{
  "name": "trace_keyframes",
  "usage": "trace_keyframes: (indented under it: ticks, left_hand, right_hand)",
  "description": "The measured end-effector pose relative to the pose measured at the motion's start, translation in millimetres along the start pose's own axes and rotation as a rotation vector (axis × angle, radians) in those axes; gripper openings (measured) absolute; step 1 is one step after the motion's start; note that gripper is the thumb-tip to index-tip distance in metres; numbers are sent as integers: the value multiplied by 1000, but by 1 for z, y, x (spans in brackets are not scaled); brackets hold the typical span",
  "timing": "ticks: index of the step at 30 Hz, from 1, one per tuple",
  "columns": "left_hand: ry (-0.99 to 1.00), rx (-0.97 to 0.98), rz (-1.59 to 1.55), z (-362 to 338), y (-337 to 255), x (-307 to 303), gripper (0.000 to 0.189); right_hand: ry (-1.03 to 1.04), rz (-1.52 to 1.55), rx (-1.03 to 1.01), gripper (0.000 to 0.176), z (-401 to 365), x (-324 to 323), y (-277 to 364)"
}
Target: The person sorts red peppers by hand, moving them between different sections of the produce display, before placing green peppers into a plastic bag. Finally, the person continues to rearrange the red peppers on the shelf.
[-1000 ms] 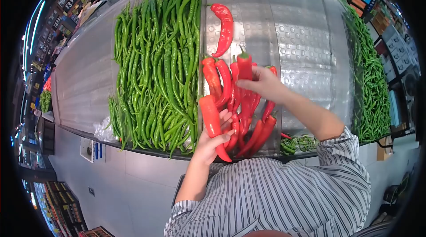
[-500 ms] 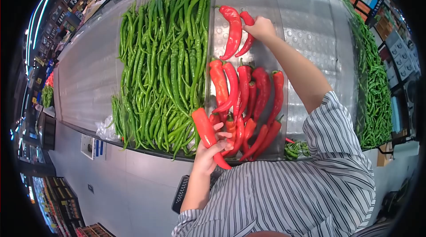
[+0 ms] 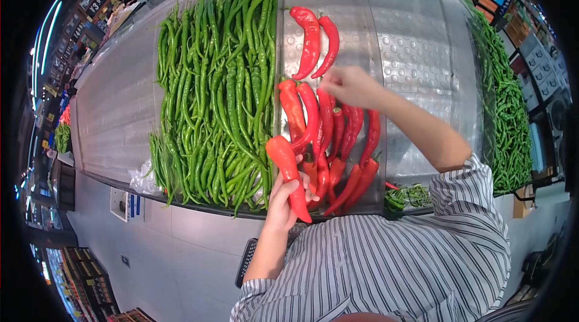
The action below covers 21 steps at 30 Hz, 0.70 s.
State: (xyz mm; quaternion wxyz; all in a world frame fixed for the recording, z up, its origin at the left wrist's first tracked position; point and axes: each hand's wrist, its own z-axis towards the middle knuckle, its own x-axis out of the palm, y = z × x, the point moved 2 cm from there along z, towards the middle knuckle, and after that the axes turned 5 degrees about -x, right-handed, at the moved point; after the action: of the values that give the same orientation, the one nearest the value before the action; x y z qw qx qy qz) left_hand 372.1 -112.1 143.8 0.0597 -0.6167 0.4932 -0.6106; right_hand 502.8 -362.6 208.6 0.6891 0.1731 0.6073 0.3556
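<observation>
My left hand (image 3: pixel 286 201) is closed around a thick orange-red chili pepper (image 3: pixel 286 162), held at a slant with its tip pointing down over the front edge of the display. Slightly blurred, my right hand (image 3: pixel 350 88) has its fingers curled together at the stem end of a long red chili pepper (image 3: pixel 325 118) in the pile. The stem itself is hidden by the fingers. Beyond that hand, a wide red pepper (image 3: pixel 306 41) and a slimmer red pepper (image 3: pixel 330 46) lie side by side on the metal tray. More red peppers (image 3: pixel 360 186) are heaped nearer to me.
Long green chili peppers (image 3: pixel 217 92) fill the section on the left. A divider (image 3: pixel 375 26) separates the red peppers from the bare metal shelf (image 3: pixel 425 62) to the right. Small green chilies (image 3: pixel 509 123) lie farther right. A plastic bag (image 3: pixel 145 178) sits at the front left.
My right hand has let go of the slim red pepper, leaving it beside the wide one, and has come back toward me to the pile. My left hand has tilted its pepper more upright.
</observation>
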Motion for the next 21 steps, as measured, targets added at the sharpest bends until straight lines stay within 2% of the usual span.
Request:
trace_keyframes:
  ticks: [2, 3, 4, 5, 6, 8, 11, 12, 14, 16, 17, 18, 19, 20, 21]
  left_hand:
    - [-50, 46, 28, 7, -2, -1, 55]
    - [88, -16, 11, 13, 0, -8, 51]
    - [223, -80, -8, 16, 1, -11, 47]
    - [244, -184, -89, 16, 0, -8, 41]
    - [242, -185, -93, 19, 0, -3, 41]
    - [293, -286, 65, 23, 5, 10, 41]
    - [271, -275, 37, 23, 13, 19, 41]
    - [251, -246, 30, 22, 14, 19, 41]
    - [317, -234, 40, 21, 6, 22, 41]
    - [350, -214, 220, 21, 7, 13, 42]
    - [349, -213, 219, 25, 13, 14, 42]
    - [201, 82, 584, 30, 19, 17, 45]
    - [40, 383, 938, 33, 19, 21, 47]
    - [38, 382, 937, 34, 19, 23, 47]
    - [-64, 454, 1173, 35, 16, 27, 52]
  right_hand:
    - [254, 120, -133, 32, -46, 24, 30]
    - [358, 279, -78, 39, -65, 37, 38]
    - [376, 424, -73, 59, -80, 53, 40]
    - [421, 635, -19, 52, -90, 70, 38]
    - [460, 1038, 85, 40, -99, 70, 59]
    - [432, 1058, 296, 29, -103, 65, 64]
    - [431, 1154, 316, 29, -102, 43, 70]
    - [325, 1125, 239, 31, -100, 40, 64]
    - [281, 1309, 189, 34, -94, 42, 37]
    - [203, 1346, 211, 40, -92, 35, 39]
    - [182, 1320, 309, 42, -93, 33, 40]
    - [163, 1292, 406, 45, -94, 33, 40]
    - [198, 1127, 484, 48, -95, 38, 35]
    - [200, 1127, 485, 48, -94, 39, 35]
    - [218, 996, 443, 47, -91, 38, 35]
